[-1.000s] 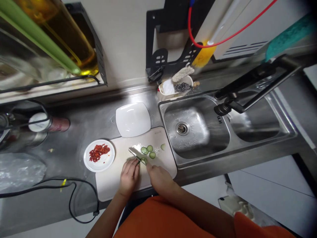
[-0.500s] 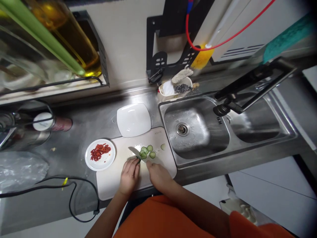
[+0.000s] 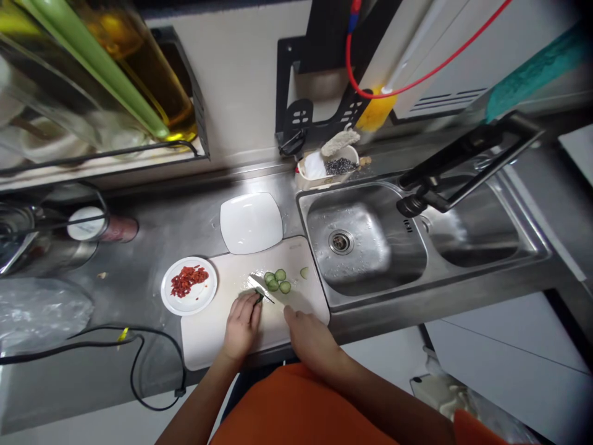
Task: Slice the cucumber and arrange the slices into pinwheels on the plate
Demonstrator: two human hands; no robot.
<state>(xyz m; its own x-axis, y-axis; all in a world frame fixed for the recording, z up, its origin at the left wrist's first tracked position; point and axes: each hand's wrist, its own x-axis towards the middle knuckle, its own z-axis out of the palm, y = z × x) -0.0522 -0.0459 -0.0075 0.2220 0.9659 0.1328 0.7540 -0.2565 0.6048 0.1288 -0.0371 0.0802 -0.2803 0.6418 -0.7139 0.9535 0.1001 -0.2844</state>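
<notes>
Your right hand [image 3: 309, 334] is closed round the knife [image 3: 260, 287], blade slanting forward-left from those fingers, just ahead of your nearer left hand [image 3: 243, 322], its bent fingers holding a mostly hidden cucumber piece [image 3: 259, 298] at their tips.

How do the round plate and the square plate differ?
The round plate has a circular rim; the square plate has rounded corners.
The round plate bears small red pieces; the square plate shows its glossy middle.
The round plate overlaps the board's left far corner; the square plate lies farther back, nearer the sink.
Both are white.
</notes>
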